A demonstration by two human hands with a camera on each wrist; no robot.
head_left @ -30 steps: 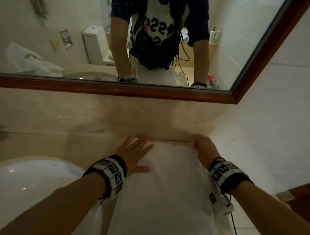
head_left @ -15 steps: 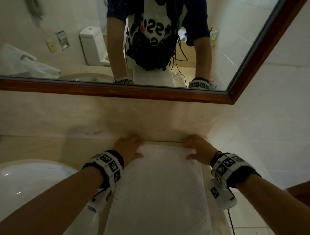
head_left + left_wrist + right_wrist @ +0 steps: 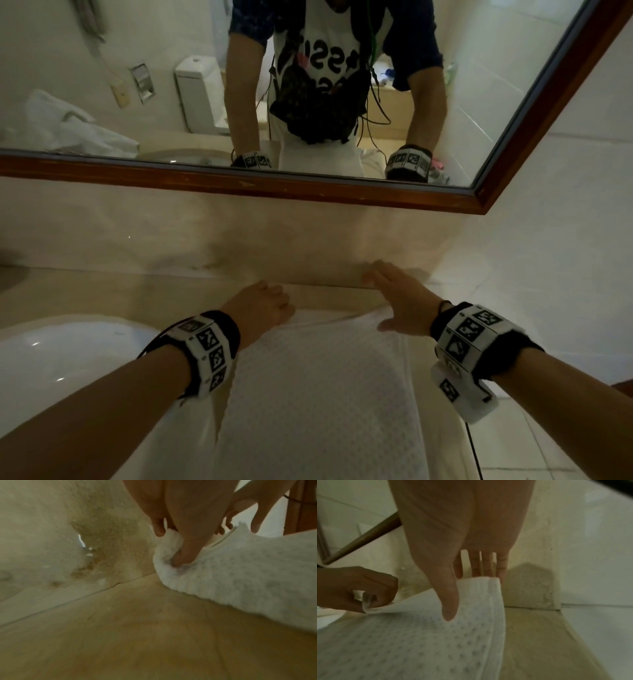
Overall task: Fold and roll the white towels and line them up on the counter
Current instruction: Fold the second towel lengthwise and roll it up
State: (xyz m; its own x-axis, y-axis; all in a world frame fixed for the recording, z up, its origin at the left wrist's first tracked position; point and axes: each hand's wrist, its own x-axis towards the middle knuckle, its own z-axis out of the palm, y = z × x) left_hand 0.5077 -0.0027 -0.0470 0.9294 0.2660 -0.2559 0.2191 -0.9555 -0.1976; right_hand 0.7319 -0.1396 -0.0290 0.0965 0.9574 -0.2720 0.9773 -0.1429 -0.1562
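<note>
A white waffle-weave towel (image 3: pixel 315 394) lies folded lengthwise on the beige counter (image 3: pixel 102 291), running from the back wall toward me. My left hand (image 3: pixel 265 305) grips its far left corner with curled fingers; the thumb digs into the bunched cloth (image 3: pixel 171 555). My right hand (image 3: pixel 394 301) holds the far right corner. Its straight fingers (image 3: pixel 477 566) are behind the lifted edge and its thumb lies over the top. The towel's far edge (image 3: pixel 479 580) is raised off the counter and stands a little clear of the wall.
A white sink basin (image 3: pixel 51 359) lies left of the towel. The wood-framed mirror (image 3: pixel 239 185) hangs above the backsplash and reflects a crumpled white towel (image 3: pixel 68 126). A tiled side wall (image 3: pixel 548 274) closes the counter on the right.
Both hands went from pressing the towel's far end at the wall to gripping its corners. The far edge has lifted and come a little toward me.
</note>
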